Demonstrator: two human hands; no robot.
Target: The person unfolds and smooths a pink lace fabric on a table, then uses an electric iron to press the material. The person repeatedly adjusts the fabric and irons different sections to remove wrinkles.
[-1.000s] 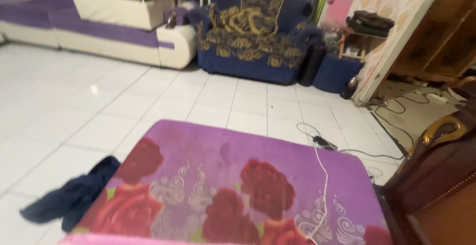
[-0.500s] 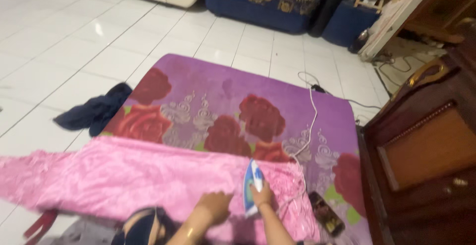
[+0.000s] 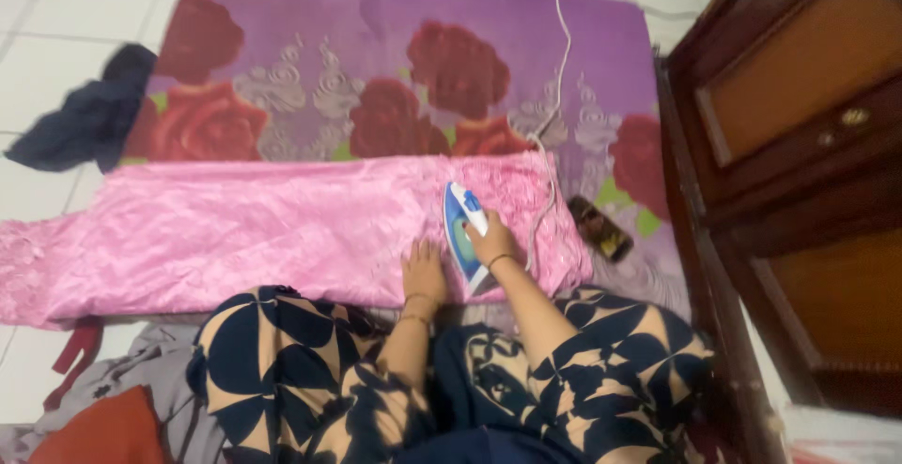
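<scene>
Since the earlier frame, the view had tilted down, the iron point(image 3: 465, 236) had edged a little along the cloth, and the left hand point(image 3: 425, 274) had spread flatter. Right hand point(image 3: 492, 241): closed around the handle of the blue-and-white iron, sole pressed on the pink fabric point(image 3: 272, 234). Left hand: open, palm down on the fabric just left of the grip, holding nothing. Pink fabric: laid across a purple rose-patterned mat point(image 3: 376, 60), reaching far left of the grip; judged thin, soft and slippery, prone to bunching, best pinned flat near the iron. Iron: judged rigid, fairly heavy, hot underneath; handle the only safe hold. White cord point(image 3: 554, 69): ran from the grip away across the mat. Dark phone point(image 3: 599, 228): just right of the grip. Dark blue garment point(image 3: 89, 116): far left, at the mat's edge. Wooden cabinet point(image 3: 799, 126): well to the right.
</scene>
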